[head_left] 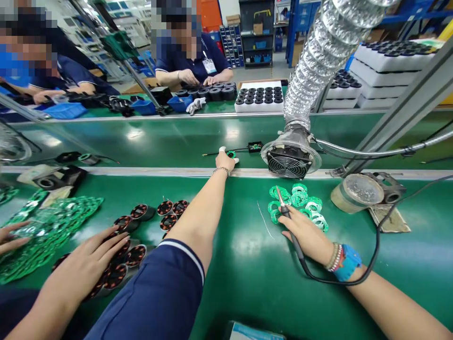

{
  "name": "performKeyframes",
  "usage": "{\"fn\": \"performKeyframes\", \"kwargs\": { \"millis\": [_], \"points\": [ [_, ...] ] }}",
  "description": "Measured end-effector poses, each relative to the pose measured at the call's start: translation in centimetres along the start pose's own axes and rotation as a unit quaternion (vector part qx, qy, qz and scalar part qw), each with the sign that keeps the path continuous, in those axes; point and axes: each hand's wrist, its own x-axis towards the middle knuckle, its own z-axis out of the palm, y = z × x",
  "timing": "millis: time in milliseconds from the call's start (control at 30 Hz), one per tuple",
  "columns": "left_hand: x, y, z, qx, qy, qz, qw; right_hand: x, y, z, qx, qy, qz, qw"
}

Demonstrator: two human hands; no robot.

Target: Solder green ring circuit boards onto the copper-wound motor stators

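Observation:
My left hand [225, 160] reaches across the bench to the sunken green belt. White covers sit on its fingertips, which close around a small green ring-shaped circuit board [231, 154]. A thin dark wire runs by that hand to a small black-and-green part [255, 147]. In my right hand [311, 233] is a soldering iron [297, 248], tip pointing up and away. Beneath and beyond its tip lie several green ring-shaped circuit boards [299, 198] in a loose cluster. A thin strand of solder wire [264, 219] rests on the bench to their left.
Another person's hand [83, 262] lies over round motor stators [136, 255] on the left. Green board sheets [56, 231] are stacked beyond it. A fan-fitted exhaust duct [290, 158] hangs low ahead. A round tub [357, 192] stands right; the iron's cable [377, 245] loops over my wrist.

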Motion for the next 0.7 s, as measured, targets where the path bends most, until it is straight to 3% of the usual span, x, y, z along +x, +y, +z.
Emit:
{"fn": "performKeyframes", "kwargs": {
  "millis": [100,167,267,333,400,467,600,700],
  "points": [
    [0.1,0.5,-0.2,0.013,-0.007,0.004,1.000,0.6,0.3,0.4,0.010,-0.019,0.017,1.000],
    [-0.8,1.1,-1.6,0.034,-0.008,0.028,0.999,0.6,0.1,0.4,0.009,-0.030,0.027,0.999],
    [-4.0,1.7,-5.9,0.071,-0.009,0.113,0.991,0.6,-0.5,0.3,-0.004,-0.044,0.024,0.999],
    [-7.9,1.2,-9.3,0.077,0.025,0.168,0.982,0.8,-1.0,0.4,-0.022,-0.043,0.017,0.999],
    [-12.9,-0.5,-12.0,0.087,0.065,0.200,0.974,0.9,-1.3,0.7,-0.045,-0.034,0.013,0.998],
    [-18.3,-3.2,-13.4,0.124,0.098,0.183,0.970,1.0,-1.4,1.1,-0.050,-0.022,0.016,0.998],
    [-26.1,-9.7,-12.8,0.235,0.060,0.157,0.957,0.5,-1.0,1.4,-0.001,0.005,0.033,0.999],
    [-28.0,-13.0,-11.5,0.292,0.079,0.180,0.936,-0.3,-1.2,0.9,0.003,0.013,0.038,0.999]
  ]
}}
